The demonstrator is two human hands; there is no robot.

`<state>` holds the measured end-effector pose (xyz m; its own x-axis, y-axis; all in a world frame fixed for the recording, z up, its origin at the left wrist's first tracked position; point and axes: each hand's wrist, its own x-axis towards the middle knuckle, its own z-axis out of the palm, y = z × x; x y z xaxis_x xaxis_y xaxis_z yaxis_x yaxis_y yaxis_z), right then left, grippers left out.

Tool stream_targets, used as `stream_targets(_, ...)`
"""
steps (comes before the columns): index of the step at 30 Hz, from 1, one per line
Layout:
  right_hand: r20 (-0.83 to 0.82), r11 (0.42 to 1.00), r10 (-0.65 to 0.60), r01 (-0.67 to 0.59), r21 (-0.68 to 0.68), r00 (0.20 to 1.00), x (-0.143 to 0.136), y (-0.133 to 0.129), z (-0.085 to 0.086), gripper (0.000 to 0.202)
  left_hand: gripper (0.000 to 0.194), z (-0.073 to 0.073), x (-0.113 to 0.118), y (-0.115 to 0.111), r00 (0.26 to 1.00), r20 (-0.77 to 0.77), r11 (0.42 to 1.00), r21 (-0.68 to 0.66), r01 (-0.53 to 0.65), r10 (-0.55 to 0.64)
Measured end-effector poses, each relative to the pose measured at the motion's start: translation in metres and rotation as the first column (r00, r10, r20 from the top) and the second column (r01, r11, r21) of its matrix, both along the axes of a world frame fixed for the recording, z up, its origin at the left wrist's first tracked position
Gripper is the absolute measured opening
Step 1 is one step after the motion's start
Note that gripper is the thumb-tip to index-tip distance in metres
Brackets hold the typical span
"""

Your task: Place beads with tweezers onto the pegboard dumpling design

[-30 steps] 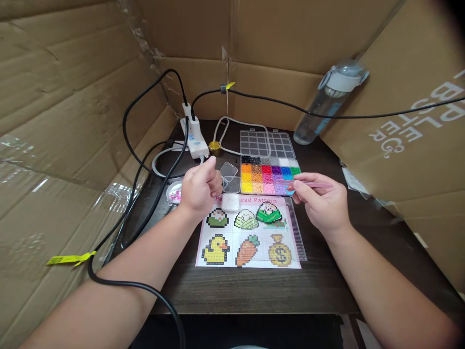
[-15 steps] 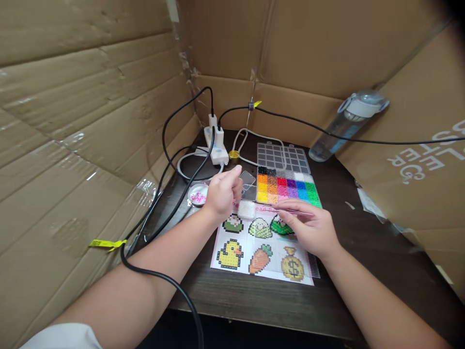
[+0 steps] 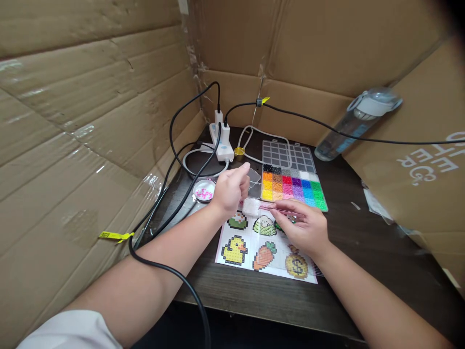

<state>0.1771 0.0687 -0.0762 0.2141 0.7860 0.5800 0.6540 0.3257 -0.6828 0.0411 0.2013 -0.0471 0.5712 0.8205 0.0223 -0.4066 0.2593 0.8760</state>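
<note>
The left arm reaches in from the lower left, and its hand [image 3: 230, 191] is curled into a fist with the thumb side up, at the far left edge of the pattern sheet [image 3: 250, 237]; whether anything is inside the fist cannot be told. The right arm comes in from the lower right, and its hand [image 3: 305, 228] hovers over the sheet's far right part, fingers nearly together in a narrow pinch on pink tweezers [image 3: 285, 211] that point left. The tweezers' tips are at the small clear box [image 3: 251, 207], which lies between the hands at the sheet's far edge, just beside the left fist; whether the tips touch its contents is too small to tell. The box is squarish with rounded corners and filled with white, bead-like pieces. The sheet shows pixel pictures, among them a yellow duck, an orange carrot and a gold money bag, with green-and-white figures in the row beyond, partly covered by the right hand. Just beyond the sheet, the bead case [image 3: 294, 186] stands open with sorted colours in its compartments, its lid [image 3: 286, 154] laid back. Left of the sheet is a round white dish [image 3: 204, 191] with pink and white bits; well beyond the sheet to the right, a water bottle [image 3: 358, 123] leans.
</note>
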Motion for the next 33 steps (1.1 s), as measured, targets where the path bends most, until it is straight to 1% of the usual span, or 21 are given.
stream_targets(16,0.004,0.999,0.008,-0.007,-0.039,1.0,0.0011,-0.0003,-0.0016,0.014,0.051,0.0001,0.0005,0.0001,1.0,-0.001,1.0,-0.009,0.001,-0.001)
stream_targets(22,0.002,0.999,-0.035,0.035,-0.028,0.999,-0.0001,0.0008,-0.0004,0.01,0.051,0.0013,0.0003,0.0004,1.0,-0.002,1.0,-0.019,0.003,-0.003)
stream_targets(27,-0.02,0.998,-0.044,0.043,-0.041,0.999,-0.0019,0.0014,0.0021,0.008,0.051,0.0017,0.0007,-0.0001,1.0,0.003,1.0,-0.028,0.005,-0.005)
stream_targets(33,-0.024,0.996,-0.068,0.066,-0.054,0.997,-0.0014,0.0008,0.0001,0.008,0.052,0.001,0.0005,-0.0004,1.0,0.011,0.999,-0.037,0.004,-0.004)
